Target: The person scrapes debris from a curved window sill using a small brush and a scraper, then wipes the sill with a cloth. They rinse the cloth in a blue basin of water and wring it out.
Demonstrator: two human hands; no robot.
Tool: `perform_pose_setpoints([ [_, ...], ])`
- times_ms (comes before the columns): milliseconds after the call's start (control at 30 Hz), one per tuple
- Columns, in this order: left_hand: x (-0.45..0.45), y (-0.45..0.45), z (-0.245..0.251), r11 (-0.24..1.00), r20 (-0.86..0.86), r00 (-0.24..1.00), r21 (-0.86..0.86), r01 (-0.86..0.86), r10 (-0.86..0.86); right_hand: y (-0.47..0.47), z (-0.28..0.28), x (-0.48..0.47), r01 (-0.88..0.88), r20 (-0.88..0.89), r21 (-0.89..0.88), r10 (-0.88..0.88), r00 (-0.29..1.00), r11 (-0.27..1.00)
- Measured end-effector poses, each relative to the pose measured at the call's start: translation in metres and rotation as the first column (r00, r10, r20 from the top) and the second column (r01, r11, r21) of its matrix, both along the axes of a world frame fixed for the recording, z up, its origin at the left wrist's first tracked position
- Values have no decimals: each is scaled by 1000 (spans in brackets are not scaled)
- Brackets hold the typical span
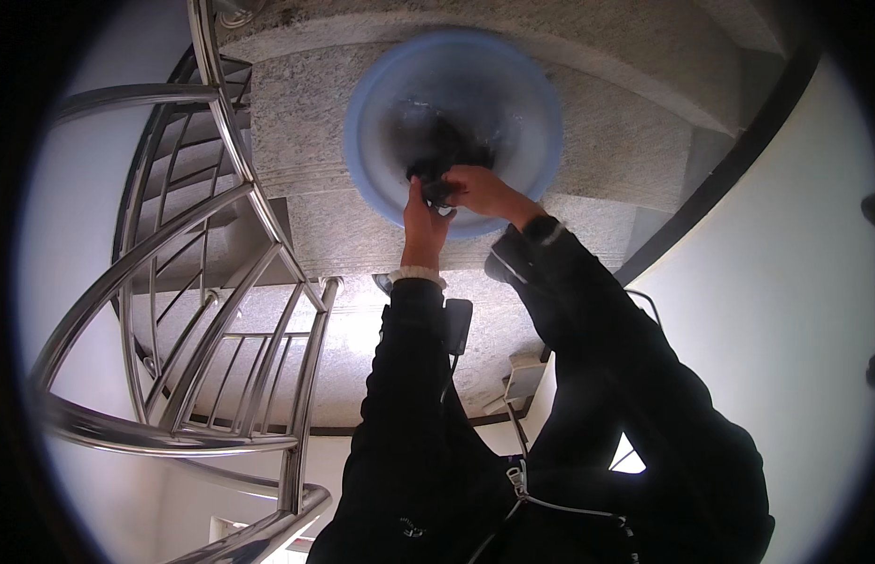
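A round basin with a pale blue rim stands on a grey stone stair step; it looks filled with dark, cloudy water. Over its near edge, both hands grip a bunched black wet item, probably cloth. My left hand holds it from below with the thumb up. My right hand pinches it from the right, fingers curled into it. More of the dark material lies in the water beyond the hands, its shape blurred.
Stainless steel stair railings curve along the left. Stone steps surround the basin, and a white wall with a dark skirting rises at the right. A small black device with a cable hangs beside the left sleeve.
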State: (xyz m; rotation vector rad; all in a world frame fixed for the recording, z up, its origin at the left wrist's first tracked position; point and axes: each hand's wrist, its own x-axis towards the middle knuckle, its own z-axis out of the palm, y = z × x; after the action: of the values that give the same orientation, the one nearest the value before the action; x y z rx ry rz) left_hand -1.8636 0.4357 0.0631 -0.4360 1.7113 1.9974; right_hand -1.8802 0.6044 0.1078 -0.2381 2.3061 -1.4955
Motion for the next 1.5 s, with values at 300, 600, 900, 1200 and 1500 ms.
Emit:
perform_pose_setpoints([
  [300,-22,0,35,692,352,895,575,-437,273,4,120,59,417,331,-612,-261,907,672],
  [600,-31,37,78,760,213,945,562,-327,249,-30,78,8,347,-155,-143,-367,917,927],
  [900,-39,52,109,891,282,914,269,-366,291,-16,18,-51,485,278,-297,-412,868,822],
  [1200,-62,29,106,994,-195,978,-72,-85,70,55,-53,-59,565,-420,372,-410,810,736],
  [1500,-28,13,76,997,190,980,39,-72,63,15,-57,-18,68,-212,610,80,974,789],
])
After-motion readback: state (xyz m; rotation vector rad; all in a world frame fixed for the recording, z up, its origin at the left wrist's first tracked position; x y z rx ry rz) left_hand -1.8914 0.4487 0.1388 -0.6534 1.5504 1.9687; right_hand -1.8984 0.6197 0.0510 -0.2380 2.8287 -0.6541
